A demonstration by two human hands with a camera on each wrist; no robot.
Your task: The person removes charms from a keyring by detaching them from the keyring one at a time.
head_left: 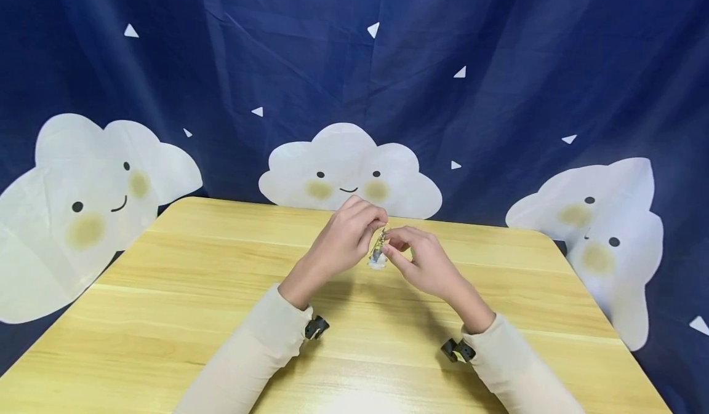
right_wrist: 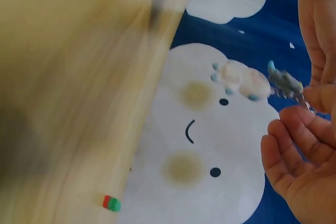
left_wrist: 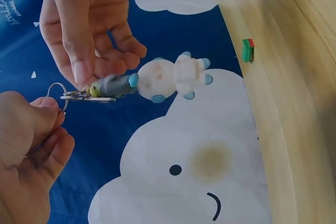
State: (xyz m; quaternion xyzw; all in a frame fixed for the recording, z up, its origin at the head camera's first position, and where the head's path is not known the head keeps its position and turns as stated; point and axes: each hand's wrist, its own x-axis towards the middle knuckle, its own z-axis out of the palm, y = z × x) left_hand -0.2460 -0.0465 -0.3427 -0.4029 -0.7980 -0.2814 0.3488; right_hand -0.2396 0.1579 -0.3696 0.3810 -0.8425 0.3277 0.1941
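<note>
A keychain (head_left: 378, 258) hangs between both hands over the far part of the table. My left hand (head_left: 350, 234) pinches its metal ring (left_wrist: 56, 83) at the top, between thumb and finger. Below the ring are short chains, a flat thin tag (left_wrist: 105, 99), a grey figure (left_wrist: 116, 85) with a yellow-green top, and a white doll (left_wrist: 156, 80) with pale blue feet and ears. My right hand (head_left: 423, 261) holds the chain beside the grey figure with its thumb and curled fingers. The white doll dangles free in the right wrist view.
A small red and green block (left_wrist: 248, 50) lies near the far edge of the wooden table (head_left: 221, 315). Behind the table hangs a dark blue curtain (head_left: 310, 51) with white clouds. Each wrist carries a black camera (head_left: 316, 327).
</note>
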